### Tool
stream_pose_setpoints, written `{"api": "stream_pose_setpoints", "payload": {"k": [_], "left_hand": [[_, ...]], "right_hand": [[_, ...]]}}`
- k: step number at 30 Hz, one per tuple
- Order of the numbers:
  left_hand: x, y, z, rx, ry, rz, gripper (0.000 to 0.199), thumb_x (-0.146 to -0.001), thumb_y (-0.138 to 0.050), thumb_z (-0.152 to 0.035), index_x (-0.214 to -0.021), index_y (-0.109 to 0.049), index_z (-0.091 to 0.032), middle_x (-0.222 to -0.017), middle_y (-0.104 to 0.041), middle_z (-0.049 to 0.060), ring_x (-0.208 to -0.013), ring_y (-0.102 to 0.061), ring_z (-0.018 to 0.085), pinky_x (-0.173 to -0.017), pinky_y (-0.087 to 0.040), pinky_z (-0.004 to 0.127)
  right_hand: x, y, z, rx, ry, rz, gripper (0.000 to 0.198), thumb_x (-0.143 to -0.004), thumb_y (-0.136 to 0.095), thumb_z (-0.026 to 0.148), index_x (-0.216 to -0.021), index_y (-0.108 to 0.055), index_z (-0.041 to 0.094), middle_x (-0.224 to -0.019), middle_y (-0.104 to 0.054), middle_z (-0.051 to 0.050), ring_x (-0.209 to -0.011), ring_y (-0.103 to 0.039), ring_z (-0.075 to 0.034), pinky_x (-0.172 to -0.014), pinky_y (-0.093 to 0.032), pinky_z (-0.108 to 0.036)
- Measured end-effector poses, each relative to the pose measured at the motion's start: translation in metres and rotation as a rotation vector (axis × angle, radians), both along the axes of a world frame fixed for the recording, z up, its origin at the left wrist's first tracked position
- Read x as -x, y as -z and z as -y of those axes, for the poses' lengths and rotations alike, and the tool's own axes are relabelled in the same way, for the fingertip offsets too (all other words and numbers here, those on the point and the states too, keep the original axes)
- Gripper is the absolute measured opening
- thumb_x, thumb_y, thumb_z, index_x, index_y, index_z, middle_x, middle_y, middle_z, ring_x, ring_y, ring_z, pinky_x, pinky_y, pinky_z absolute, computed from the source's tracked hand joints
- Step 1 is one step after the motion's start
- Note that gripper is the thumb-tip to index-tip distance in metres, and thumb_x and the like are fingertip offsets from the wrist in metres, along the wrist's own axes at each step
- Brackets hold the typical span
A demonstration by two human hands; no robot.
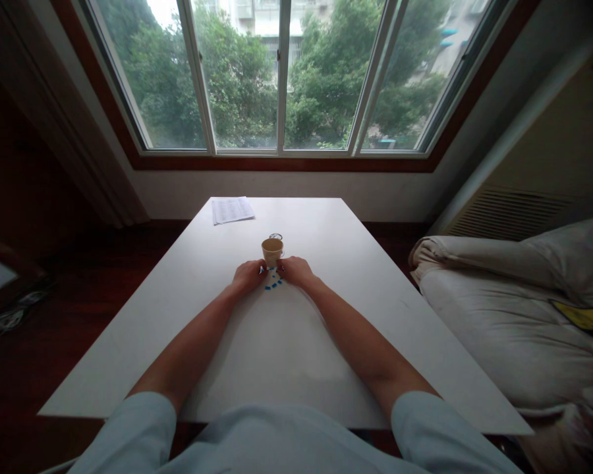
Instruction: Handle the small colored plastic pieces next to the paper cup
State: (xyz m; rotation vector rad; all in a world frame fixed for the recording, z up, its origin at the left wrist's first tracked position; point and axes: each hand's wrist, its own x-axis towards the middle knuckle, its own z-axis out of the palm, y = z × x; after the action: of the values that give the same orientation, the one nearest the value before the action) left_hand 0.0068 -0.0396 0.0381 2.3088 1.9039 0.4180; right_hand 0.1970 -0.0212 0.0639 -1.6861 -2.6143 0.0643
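A light brown cup (272, 253) stands upright on the white table, its open top facing me. My left hand (250, 275) is at its near left side, fingers closed in a pinch, with a bit of blue showing at the fingertips. Just right of the cup, my right hand (295, 270) is also closed, fingertips pointing inward; what they hold, if anything, is too small to make out. Several small blue pieces (274, 286) lie scattered on the tabletop between and just in front of both hands. Whether either hand touches the cup cannot be told.
Behind the cup lies a small dark looped item (275, 236). Printed paper sheets (232, 210) rest at the far left corner of the white table (326, 224). A cushioned sofa (494, 296) flanks the table's right side, and a window is beyond its far edge.
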Motion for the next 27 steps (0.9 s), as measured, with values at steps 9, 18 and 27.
{"api": "stream_pose_setpoints", "payload": {"k": [9, 18, 27], "left_hand": [[0.002, 0.003, -0.002, -0.017, 0.020, 0.011, 0.022, -0.090, -0.051, -0.036, -0.101, -0.068, -0.026, -0.094, -0.072, 0.006, -0.086, -0.065, 0.022, -0.071, -0.042, 0.029], [0.004, 0.007, -0.004, -0.016, 0.024, 0.027, 0.023, -0.089, -0.053, -0.037, -0.103, -0.068, -0.027, -0.094, -0.072, 0.004, -0.084, -0.063, 0.020, -0.071, -0.041, 0.028], [0.001, 0.008, -0.001, -0.085, 0.030, 0.055, 0.023, -0.090, -0.052, -0.035, -0.100, -0.071, -0.026, -0.094, -0.072, 0.005, -0.080, -0.063, 0.020, -0.068, -0.039, 0.028]], "right_hand": [[-0.004, 0.007, -0.007, -0.005, -0.093, -0.060, 0.022, -0.086, -0.059, 0.034, -0.101, -0.072, 0.026, -0.100, -0.071, -0.007, -0.089, -0.064, -0.019, -0.069, -0.038, -0.024], [-0.017, -0.016, -0.008, 0.048, -0.273, -0.490, 0.024, -0.087, -0.056, 0.037, -0.095, -0.069, 0.017, -0.075, -0.064, 0.001, -0.067, -0.051, -0.008, -0.064, -0.034, -0.019], [0.003, -0.008, -0.012, -0.146, -0.023, -1.075, 0.032, -0.086, -0.056, 0.046, -0.096, -0.068, 0.019, -0.062, -0.049, 0.004, -0.059, -0.042, -0.010, -0.057, -0.033, -0.021]]}}
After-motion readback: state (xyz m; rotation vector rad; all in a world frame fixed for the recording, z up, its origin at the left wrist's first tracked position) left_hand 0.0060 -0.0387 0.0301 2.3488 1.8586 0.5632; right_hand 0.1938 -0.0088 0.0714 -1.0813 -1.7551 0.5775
